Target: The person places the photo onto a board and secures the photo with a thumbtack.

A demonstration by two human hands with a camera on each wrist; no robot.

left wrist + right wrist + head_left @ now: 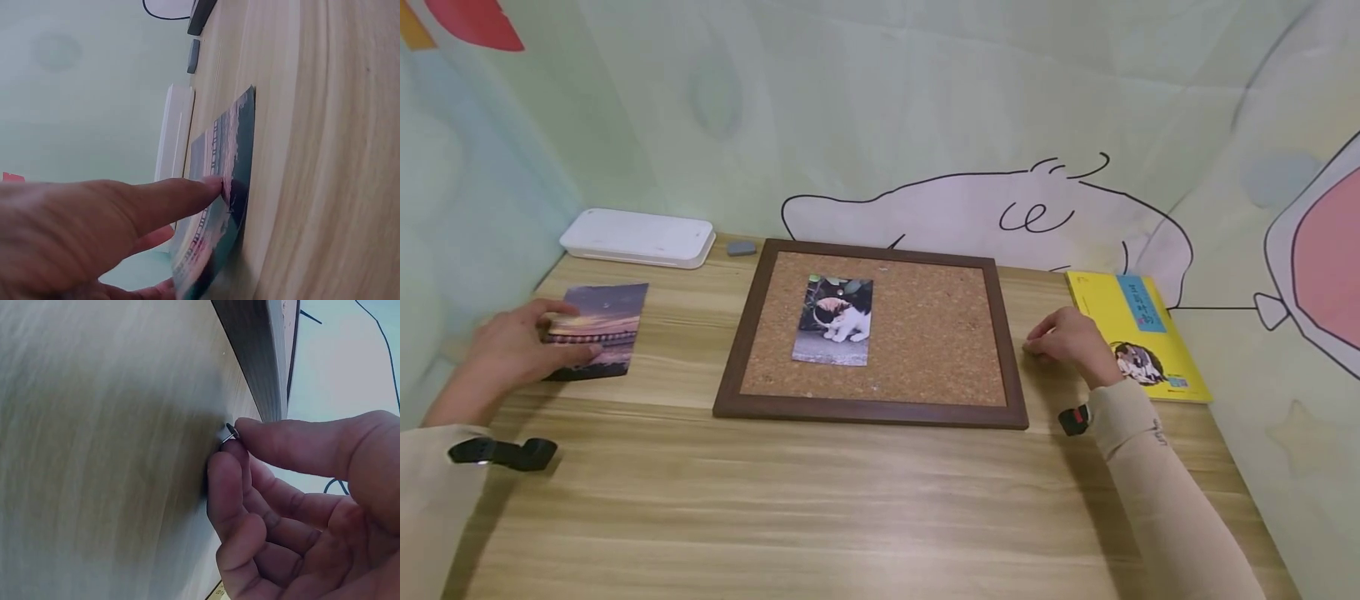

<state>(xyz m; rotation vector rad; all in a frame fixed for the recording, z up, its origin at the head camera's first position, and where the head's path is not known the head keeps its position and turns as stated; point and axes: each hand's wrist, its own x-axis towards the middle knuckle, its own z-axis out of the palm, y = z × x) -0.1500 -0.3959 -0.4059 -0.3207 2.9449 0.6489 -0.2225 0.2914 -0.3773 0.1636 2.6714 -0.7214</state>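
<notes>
My left hand lies on the left edge of a sunset photo on the wooden table. In the left wrist view its index finger presses on top of the photo, another finger shows beneath, and the near edge is lifted. My right hand rests on the table just right of a brown-framed cork board. Its thumb and forefinger pinch a small metal pin against the tabletop. A cat photo lies on the cork.
A yellow book lies right of my right hand. A white flat device and a small grey object sit at the back left by the wall. Bare wooden tabletop stretches in front of the board.
</notes>
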